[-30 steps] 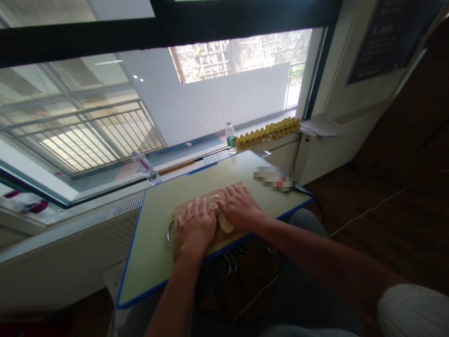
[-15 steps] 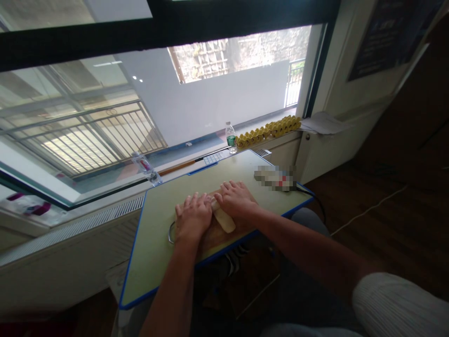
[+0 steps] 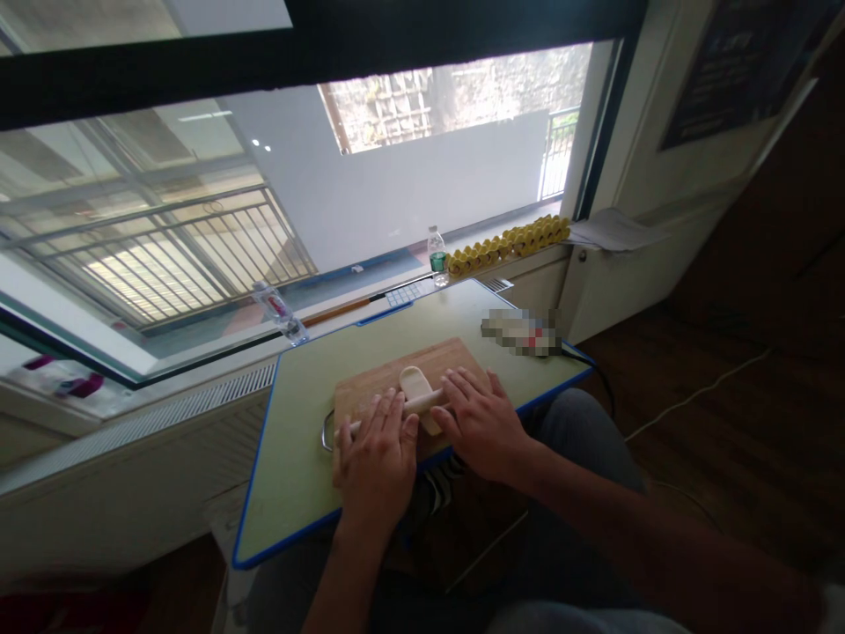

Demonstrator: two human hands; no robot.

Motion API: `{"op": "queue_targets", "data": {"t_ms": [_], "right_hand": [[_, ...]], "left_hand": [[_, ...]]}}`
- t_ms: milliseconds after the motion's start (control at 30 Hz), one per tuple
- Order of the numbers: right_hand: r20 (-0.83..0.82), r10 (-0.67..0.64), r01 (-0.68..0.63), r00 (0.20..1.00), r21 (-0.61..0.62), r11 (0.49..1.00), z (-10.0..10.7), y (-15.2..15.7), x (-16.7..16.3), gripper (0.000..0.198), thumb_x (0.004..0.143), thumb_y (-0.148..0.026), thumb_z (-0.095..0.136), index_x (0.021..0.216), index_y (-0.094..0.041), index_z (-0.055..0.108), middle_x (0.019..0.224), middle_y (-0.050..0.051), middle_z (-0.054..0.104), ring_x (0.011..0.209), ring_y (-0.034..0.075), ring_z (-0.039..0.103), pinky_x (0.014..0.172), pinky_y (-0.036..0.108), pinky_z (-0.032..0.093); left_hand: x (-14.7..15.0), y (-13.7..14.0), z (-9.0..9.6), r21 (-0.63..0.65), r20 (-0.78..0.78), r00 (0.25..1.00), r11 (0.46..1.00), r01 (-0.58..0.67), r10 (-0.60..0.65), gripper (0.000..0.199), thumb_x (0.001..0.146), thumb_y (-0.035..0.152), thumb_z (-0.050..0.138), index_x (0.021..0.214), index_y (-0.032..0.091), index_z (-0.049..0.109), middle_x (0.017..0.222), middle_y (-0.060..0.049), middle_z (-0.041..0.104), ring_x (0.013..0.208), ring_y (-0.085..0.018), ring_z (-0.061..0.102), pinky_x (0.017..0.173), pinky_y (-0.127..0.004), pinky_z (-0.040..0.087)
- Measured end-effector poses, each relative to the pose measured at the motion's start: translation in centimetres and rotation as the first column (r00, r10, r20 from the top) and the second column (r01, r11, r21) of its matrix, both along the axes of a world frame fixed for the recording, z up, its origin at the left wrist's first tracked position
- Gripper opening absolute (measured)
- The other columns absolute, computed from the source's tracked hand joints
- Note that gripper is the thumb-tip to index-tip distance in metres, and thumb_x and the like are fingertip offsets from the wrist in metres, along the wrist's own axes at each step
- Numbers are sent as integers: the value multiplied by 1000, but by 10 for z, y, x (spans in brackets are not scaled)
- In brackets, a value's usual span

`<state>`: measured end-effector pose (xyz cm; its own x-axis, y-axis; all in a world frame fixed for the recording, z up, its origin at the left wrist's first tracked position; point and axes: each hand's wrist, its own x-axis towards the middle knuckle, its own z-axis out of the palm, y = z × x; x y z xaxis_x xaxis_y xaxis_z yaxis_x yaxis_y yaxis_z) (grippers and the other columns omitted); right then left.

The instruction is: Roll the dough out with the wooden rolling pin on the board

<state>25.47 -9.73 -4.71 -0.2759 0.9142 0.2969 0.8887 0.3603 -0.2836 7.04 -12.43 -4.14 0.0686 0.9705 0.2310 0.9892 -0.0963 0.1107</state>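
Note:
A pale wooden rolling pin (image 3: 422,403) lies across a flat, elongated strip of dough (image 3: 415,381) on a wooden cutting board (image 3: 449,354). Over the pin's left end, my left hand (image 3: 378,445) is closed from above, fingers fairly straight along it. My right hand (image 3: 481,421) holds the other end the same way, its thumb near the dough. The dough's rounded far end shows beyond the pin, and a bit of its near end shows below. Both pin ends are largely covered by my hands.
The board rests on a small pale-green table with a blue edge (image 3: 290,423). A blurred-out object (image 3: 521,333) with a black cable is at its right. Along the windowsill are a water bottle (image 3: 437,255), another bottle (image 3: 281,313) and yellow egg trays (image 3: 508,246).
Both hands have drawn the rolling pin back toward me over the dough. The dough's far end and the board's far part, previously covered, now show.

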Motion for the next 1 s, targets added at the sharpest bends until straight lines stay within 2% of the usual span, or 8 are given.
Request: {"op": "queue_targets", "data": {"t_ms": [133, 200, 300, 400, 533, 633, 800, 1000], "right_hand": [[70, -9, 7, 998, 31, 999, 21, 56, -12, 52, 112, -44, 29, 141, -24, 67, 153, 14, 61, 150, 34, 43, 126, 64, 20], [117, 12, -6, 993, -52, 999, 22, 81, -16, 46, 108, -38, 39, 140, -22, 67, 150, 16, 62, 143, 37, 49, 121, 65, 27], [129, 28, -10, 991, -141, 990, 13, 102, -20, 46, 101, -33, 48, 142, -22, 66, 154, 15, 59, 142, 36, 49, 117, 59, 34], [98, 30, -17, 995, -130, 991, 2, 107, -20, 49, 104, -43, 44, 145, -25, 63, 157, 13, 57, 143, 34, 48, 118, 60, 34], [78, 9, 3, 997, -153, 988, -2, 111, -20, 58, 105, -52, 39, 152, -23, 56, 161, 14, 53, 146, 35, 45, 118, 61, 33], [55, -9, 20, 998, -198, 980, 1, 115, -22, 63, 106, -54, 37, 157, -21, 50, 166, 13, 46, 152, 36, 38, 120, 59, 31], [68, -24, 35, 997, -166, 985, 2, 107, -23, 69, 106, -57, 37, 162, -19, 45, 170, 13, 41, 157, 38, 32, 126, 59, 24], [100, -28, 29, 995, -3, 1000, 0, 66, -14, 66, 110, -51, 30, 159, -12, 49, 165, 17, 47, 154, 38, 35, 124, 61, 27]], "left_hand": [[-11, 38, 13, -28, 104, 992, 996, 81, -78, 53, 109, 48, 28, 135, 30, 71, 156, -2, 61, 150, -24, 49, 128, -50, 33], [-14, 53, 19, 21, 123, 989, 997, 81, -83, 48, 108, 45, 34, 123, 29, 77, 149, -2, 67, 145, -22, 54, 127, -44, 35], [-17, 69, 24, 41, 125, 992, 999, 3, -8, 48, 105, 45, 39, 138, 27, 70, 149, -5, 67, 142, -23, 56, 125, -41, 39], [-21, 80, 25, -79, 54, 995, 994, -76, 80, 60, 104, 52, 36, 156, 26, 53, 161, -10, 55, 149, -30, 49, 125, -52, 37], [-34, 98, 29, -239, -17, 990, 961, -141, 141, 72, 102, 67, 28, 158, 28, 51, 170, -11, 42, 156, -36, 39, 124, -62, 34], [-45, 109, 31, -317, -46, 985, 933, -172, 166, 72, 100, 68, 28, 159, 31, 49, 171, -10, 40, 156, -38, 39, 121, -68, 35], [-45, 100, 22, -350, -74, 989, 925, -148, 130, 66, 104, 57, 24, 164, 35, 40, 174, -8, 34, 159, -36, 34, 123, -71, 30], [-32, 51, 12, -240, -73, 986, 957, -162, 149, 63, 107, 50, 18, 164, 36, 39, 175, -3, 31, 162, -33, 29, 127, -67, 26]]}}
